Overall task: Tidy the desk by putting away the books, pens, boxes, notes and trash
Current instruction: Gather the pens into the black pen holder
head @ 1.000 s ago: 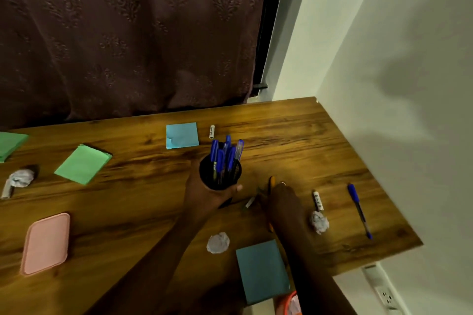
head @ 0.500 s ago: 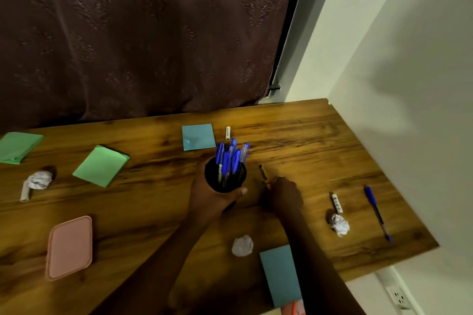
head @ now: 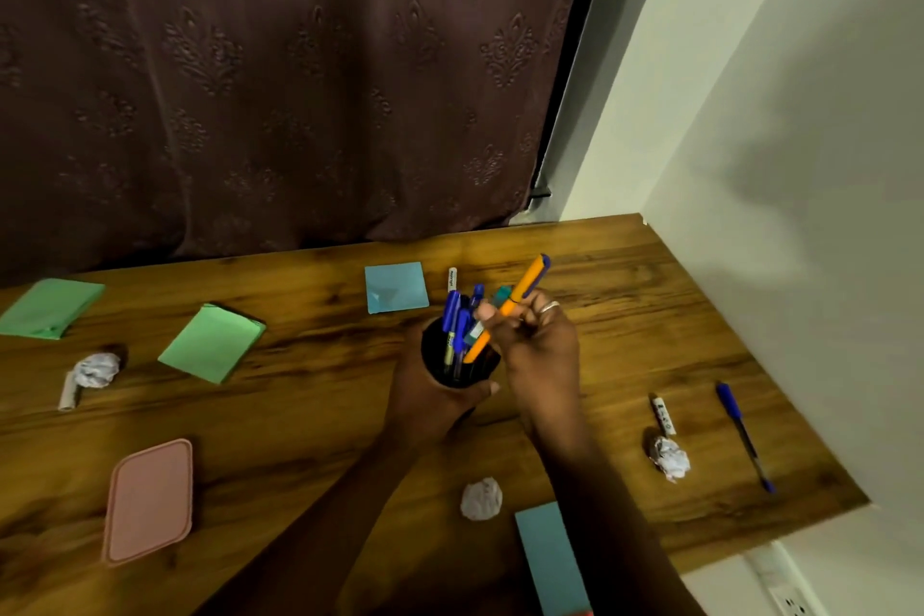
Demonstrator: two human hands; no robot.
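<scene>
My left hand grips a black pen cup that stands on the wooden desk and holds several blue pens. My right hand pinches an orange pen, tilted, with its lower tip inside the cup's mouth. A blue pen and a small white marker lie at the right. Crumpled paper balls lie on the desk.
Blue note pads, green note pads, a pink lidded box and a white marker lie around. A curtain hangs behind; a wall bounds the desk's right edge.
My right hand lifted the orange pen off the desk and brought it up to the cup, lowering its tip inside. My left hand kept hold of the cup.
</scene>
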